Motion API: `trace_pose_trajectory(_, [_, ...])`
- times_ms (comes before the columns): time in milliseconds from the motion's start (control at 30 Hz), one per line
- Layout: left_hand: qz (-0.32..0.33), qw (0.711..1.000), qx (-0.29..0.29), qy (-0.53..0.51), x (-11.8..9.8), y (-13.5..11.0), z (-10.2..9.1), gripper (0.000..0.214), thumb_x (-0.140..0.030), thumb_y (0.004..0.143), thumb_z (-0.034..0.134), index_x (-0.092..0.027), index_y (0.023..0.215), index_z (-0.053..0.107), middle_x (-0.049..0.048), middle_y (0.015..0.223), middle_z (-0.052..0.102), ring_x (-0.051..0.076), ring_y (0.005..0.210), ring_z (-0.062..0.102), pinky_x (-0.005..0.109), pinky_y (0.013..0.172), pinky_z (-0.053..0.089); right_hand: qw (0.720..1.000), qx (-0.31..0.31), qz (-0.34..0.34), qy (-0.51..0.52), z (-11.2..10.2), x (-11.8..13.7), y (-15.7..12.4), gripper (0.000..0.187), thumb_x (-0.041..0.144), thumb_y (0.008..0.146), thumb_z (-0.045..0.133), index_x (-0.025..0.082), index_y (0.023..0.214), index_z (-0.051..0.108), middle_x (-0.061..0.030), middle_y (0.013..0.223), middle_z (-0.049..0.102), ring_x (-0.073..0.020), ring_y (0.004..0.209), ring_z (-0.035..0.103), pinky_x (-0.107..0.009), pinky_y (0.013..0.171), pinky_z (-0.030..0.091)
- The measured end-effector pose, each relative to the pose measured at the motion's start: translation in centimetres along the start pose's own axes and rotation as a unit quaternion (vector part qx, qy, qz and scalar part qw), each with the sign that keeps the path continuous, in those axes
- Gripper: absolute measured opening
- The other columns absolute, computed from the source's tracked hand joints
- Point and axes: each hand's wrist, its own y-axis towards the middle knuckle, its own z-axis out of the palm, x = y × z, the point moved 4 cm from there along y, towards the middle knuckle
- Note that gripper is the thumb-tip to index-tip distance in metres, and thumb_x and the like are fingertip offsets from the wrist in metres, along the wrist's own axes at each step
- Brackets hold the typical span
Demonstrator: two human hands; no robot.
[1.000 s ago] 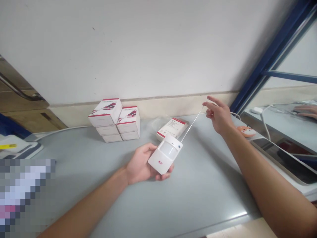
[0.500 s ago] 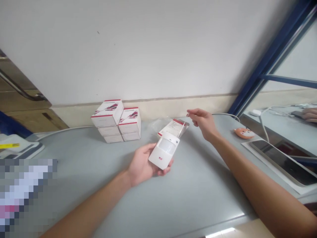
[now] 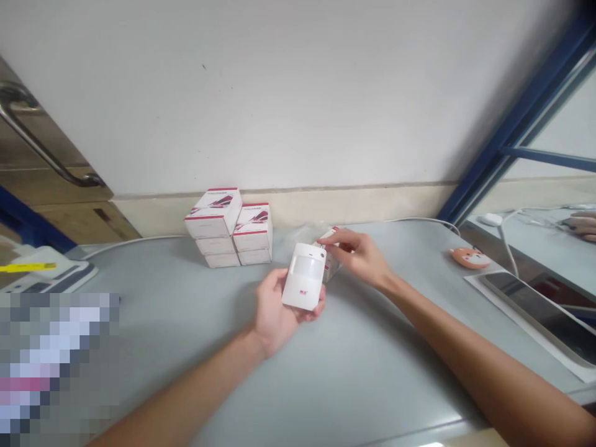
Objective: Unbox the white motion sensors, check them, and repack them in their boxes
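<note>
My left hand [image 3: 275, 310] holds a white motion sensor [image 3: 305, 282] from beneath, its curved window and small red logo facing up. Thumb and fingers wrap the sensor's lower sides. At the sensor's upper right corner, my right hand [image 3: 357, 253] pinches the short bit of metal antenna [image 3: 321, 244] that sticks out beside the round socket. Behind the sensor and partly covered by my right hand lies a white and red box [image 3: 333, 268] on the table.
Several white and red boxes [image 3: 214, 217] are stacked by the wall, with clear plastic wrap [image 3: 300, 234] to their right. An orange animal-faced case [image 3: 469, 257] and a dark phone [image 3: 535, 310] lie at right. Another person's hand [image 3: 582, 225] shows beyond the frame post.
My right hand has moved down and left to the sensor's corner. The antenna, long and drawn out before, now shows only a short end. The sensor is turned more upright.
</note>
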Motion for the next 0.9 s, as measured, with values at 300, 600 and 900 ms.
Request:
trace_pose_trajectory(300, [0.128, 0.984, -0.122, -0.012, -0.4, -0.1, 0.0, 0.036, -0.038, 0.090, 0.041, -0.012, 0.096, 0.066, 0.0103, 0.071, 0.069, 0.019, 0.054, 0.059, 0.028, 0.050, 0.039, 0.957, -0.068, -0.076, -0.271, -0.1, 2.7, 0.2, 0.032, 0.024, 0.099, 0.055, 0.028, 0.122, 0.076, -0.0046, 0.103, 0.076, -0.0232, 0.095, 0.067, -0.039, 0.089, 0.048])
trace_pose_trajectory(600, [0.140, 0.963, -0.224, -0.051, 0.0, 0.3, -1.4, 0.031, -0.037, 0.089, 0.040, -0.016, 0.095, 0.062, 0.0066, 0.066, 0.068, 0.019, 0.052, 0.060, 0.027, 0.049, 0.043, 0.902, 0.046, 0.002, -0.429, 5.1, 3.7, 4.8, 0.034, 0.034, 0.098, 0.061, 0.018, 0.127, 0.067, -0.0151, 0.127, 0.071, -0.0340, 0.125, 0.060, -0.045, 0.103, 0.044])
trace_pose_trajectory(900, [0.129, 0.972, -0.194, -0.018, 0.8, 0.8, -1.8, 0.035, -0.042, 0.091, 0.041, -0.016, 0.101, 0.062, 0.0060, 0.069, 0.069, 0.019, 0.053, 0.061, 0.026, 0.047, 0.044, 0.912, 0.021, 0.023, -0.408, 6.7, 4.1, 6.1, 0.026, 0.016, 0.097, 0.051, 0.019, 0.116, 0.068, -0.0127, 0.115, 0.075, -0.0286, 0.101, 0.070, -0.039, 0.086, 0.046])
